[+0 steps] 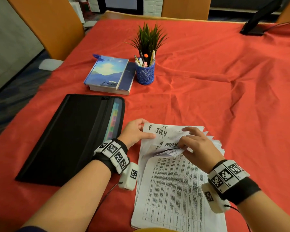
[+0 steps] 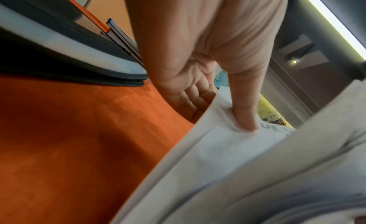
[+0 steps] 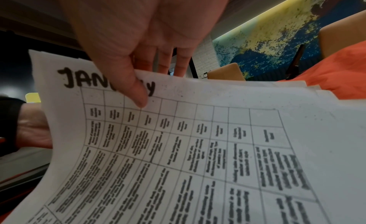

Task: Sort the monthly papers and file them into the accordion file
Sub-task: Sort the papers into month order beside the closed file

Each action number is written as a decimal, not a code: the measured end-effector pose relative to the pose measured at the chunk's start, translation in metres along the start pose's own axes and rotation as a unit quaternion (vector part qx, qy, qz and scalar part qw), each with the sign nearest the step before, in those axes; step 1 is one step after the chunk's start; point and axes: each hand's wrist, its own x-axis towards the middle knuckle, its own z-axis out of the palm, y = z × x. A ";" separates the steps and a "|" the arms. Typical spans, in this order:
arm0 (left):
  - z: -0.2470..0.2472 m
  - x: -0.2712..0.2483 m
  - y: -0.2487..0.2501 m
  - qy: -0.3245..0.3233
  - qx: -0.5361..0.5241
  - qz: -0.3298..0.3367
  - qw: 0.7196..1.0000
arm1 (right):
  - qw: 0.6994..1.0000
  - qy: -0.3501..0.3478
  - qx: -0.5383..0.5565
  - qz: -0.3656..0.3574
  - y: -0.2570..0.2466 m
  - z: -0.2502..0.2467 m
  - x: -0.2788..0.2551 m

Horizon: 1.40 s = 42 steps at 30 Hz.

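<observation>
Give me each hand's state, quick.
Left hand: pinching the JULY sheet.
Right hand: pinching the lifted JANUARY sheet.

Red-orange tablecloth (image 1: 208, 72) covers the table. Black accordion file (image 1: 70, 139) at 9 o'clock, with pastel tabs (image 1: 113, 122) in blue, yellow, pink and green along its edge. White papers (image 1: 172, 190) at 6 o'clock, printed with black grid tables and black handwritten month names. Blue sky-and-mountain notebook (image 1: 105, 71) at 11 o'clock on a navy book (image 1: 128, 76). Blue lattice pen cup (image 1: 145, 74) and green plant (image 1: 148, 37) at 12 o'clock. Wristbands (image 1: 113, 154) are black with white blocks of black-and-white square codes.
</observation>
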 end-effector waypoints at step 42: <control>-0.002 -0.011 0.013 -0.146 0.095 0.014 0.985 | 0.999 0.027 0.009 0.016 0.003 0.006 -0.002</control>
